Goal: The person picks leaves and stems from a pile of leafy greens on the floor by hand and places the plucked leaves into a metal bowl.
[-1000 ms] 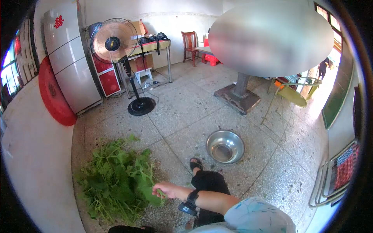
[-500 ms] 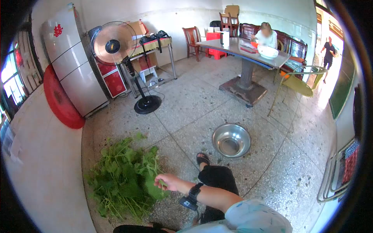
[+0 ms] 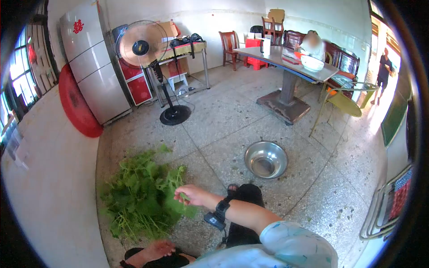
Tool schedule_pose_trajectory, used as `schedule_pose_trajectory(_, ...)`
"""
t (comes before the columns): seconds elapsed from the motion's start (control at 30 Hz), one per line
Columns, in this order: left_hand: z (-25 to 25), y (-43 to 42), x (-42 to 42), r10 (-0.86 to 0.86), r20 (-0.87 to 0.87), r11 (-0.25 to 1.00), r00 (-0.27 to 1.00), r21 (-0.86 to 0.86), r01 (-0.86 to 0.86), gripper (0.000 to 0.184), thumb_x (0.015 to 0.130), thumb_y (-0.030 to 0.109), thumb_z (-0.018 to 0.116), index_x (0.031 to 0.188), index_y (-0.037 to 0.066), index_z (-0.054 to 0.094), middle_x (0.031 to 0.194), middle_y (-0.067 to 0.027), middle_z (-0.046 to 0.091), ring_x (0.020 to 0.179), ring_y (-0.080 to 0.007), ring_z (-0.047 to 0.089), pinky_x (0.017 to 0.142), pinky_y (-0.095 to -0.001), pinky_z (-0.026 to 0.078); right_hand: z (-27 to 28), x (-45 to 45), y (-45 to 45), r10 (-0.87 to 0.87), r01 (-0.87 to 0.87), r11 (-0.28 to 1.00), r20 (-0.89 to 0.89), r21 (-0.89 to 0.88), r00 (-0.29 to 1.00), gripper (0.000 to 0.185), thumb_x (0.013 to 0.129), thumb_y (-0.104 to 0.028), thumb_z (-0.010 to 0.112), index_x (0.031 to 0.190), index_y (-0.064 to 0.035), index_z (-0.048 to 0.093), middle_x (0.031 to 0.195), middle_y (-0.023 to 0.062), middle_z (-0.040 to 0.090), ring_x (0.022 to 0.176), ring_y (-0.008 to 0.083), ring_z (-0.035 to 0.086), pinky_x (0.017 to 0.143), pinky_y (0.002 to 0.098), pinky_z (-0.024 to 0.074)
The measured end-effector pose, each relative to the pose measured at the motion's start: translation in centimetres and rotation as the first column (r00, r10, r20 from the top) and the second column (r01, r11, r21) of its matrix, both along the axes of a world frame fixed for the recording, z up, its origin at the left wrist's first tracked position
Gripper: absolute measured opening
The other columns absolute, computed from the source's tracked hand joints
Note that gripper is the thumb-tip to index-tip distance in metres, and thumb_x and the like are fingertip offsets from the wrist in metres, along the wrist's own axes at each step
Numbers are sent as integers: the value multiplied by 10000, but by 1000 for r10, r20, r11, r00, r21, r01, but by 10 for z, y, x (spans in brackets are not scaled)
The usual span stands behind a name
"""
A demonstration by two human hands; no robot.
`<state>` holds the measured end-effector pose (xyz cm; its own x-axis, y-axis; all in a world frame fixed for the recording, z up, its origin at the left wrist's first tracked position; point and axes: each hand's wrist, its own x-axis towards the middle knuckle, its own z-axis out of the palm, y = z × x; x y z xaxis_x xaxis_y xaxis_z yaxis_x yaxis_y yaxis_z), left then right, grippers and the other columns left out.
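while left hand (image 3: 158, 250) sits loosely open near greens (image 3: 136, 196) | right grip (image 3: 182, 195) pinches leafy stem (image 3: 174, 182)

seated person (image 3: 312, 51) with the face totally blurred, doorway person (image 3: 384, 69) way too small to make out much, left hand (image 3: 157, 251) with its forearm chopped by the bottom edge, stem (image 3: 184, 201) kinda buried in the right hand (image 3: 193, 195), sandal (image 3: 232, 189) half hidden behind the trouser leg (image 3: 246, 201)
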<state>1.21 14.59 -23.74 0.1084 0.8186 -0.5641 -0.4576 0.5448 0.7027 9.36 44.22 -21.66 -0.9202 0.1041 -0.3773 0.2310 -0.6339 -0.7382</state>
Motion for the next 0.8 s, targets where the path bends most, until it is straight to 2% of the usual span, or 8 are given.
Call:
schedule_pose_trajectory(0.03,16,12,4,-2,-9,1000,1000,1,2,158,816,-2,451,968,5,490,835,-54,541,733,-127,529,654,-248,437,9,0,-1,10,-9,999,-21,35,1000,179,807,-240,491,840,-67,519,805,61,555,638,119,490,484,243,355)
schedule_pose_trajectory(0.1,46,21,22,-54,-589,994,806,43,97,192,801,46,485,987,2,484,890,-99,569,793,-164,544,666,-263,436,15,1,1,15,-11,999,-95,37,995,175,799,-247,508,825,-75,523,772,56,562,617,122,500,478,241,365)
schedule_pose_trajectory(0.23,47,5,10,-4,-359,1000,933,-17,-3,244,801,46,501,1041,15,468,925,-106,566,841,-177,546,718,-300,456,21,3,3,15,-14,1000,-194,9,981,177,791,-247,530,814,-71,528,736,59,564,602,125,507,473,234,381)
schedule_pose_trajectory(0.4,151,0,-26,-53,-482,987,875,-156,-26,262,793,53,513,1050,24,476,926,-111,568,855,-184,552,746,-322,464,71,16,24,53,-23,984,-168,178,984,178,800,-226,518,804,-48,526,791,75,554,610,127,517,490,225,393)
schedule_pose_trajectory(0.5,214,13,-52,-140,-825,982,548,-45,182,256,798,94,530,1048,66,485,861,-36,566,749,-107,531,631,-222,436,102,14,43,129,-37,949,-278,314,952,240,809,-300,474,843,-66,515,804,48,543,662,114,496,551,239,393)
schedule_pose_trajectory(0.53,263,43,-34,-238,-920,967,313,-193,168,251,795,90,528,1041,62,483,834,-24,561,714,-98,518,610,-226,430,113,9,50,120,-31,957,-294,289,948,237,809,-293,480,836,-60,518,798,44,549,648,109,498,537,235,394)
schedule_pose_trajectory(0.6,286,66,-48,152,-837,957,526,257,133,231,800,81,511,1029,59,486,802,-15,556,696,-83,508,601,-218,426,139,6,57,139,-34,946,-307,323,942,229,809,-278,486,828,-52,522,794,46,555,639,106,502,527,232,400)
schedule_pose_trajectory(0.8,321,127,-33,338,-833,898,439,425,116,212,805,54,489,1017,42,482,782,-15,550,712,-67,510,624,-202,433,195,-24,85,276,-24,861,-426,509,862,209,820,-240,466,815,-42,532,771,74,580,594,110,529,512,222,426)
